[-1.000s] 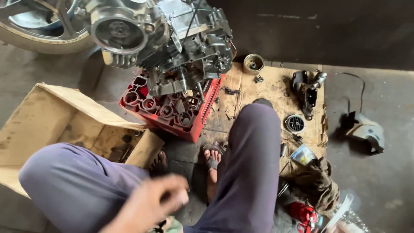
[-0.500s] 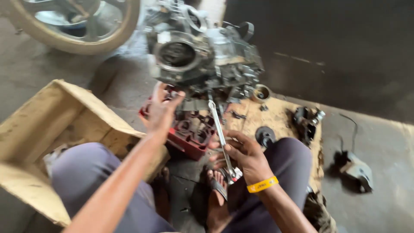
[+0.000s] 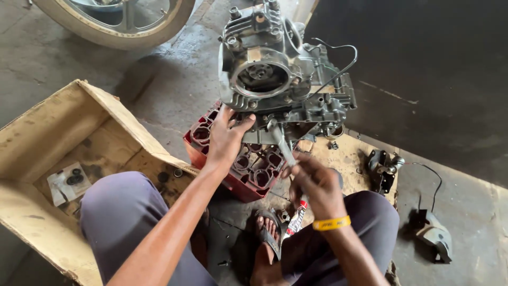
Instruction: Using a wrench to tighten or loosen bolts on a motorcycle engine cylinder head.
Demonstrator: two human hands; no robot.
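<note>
Shifted lower, left hand [image 3: 225,139] now braces the engine [image 3: 280,79] atop the red crate [image 3: 233,159]; right hand [image 3: 315,182] grips the wrench [image 3: 280,145] handle, best turned steadily, squarely seated.

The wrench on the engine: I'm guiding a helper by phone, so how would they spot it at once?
Find the grey engine resting on the red crate in front of the seated person. From its lower edge a slim metal wrench slants down into the right hand. It is the only long, bright bar there.
</note>
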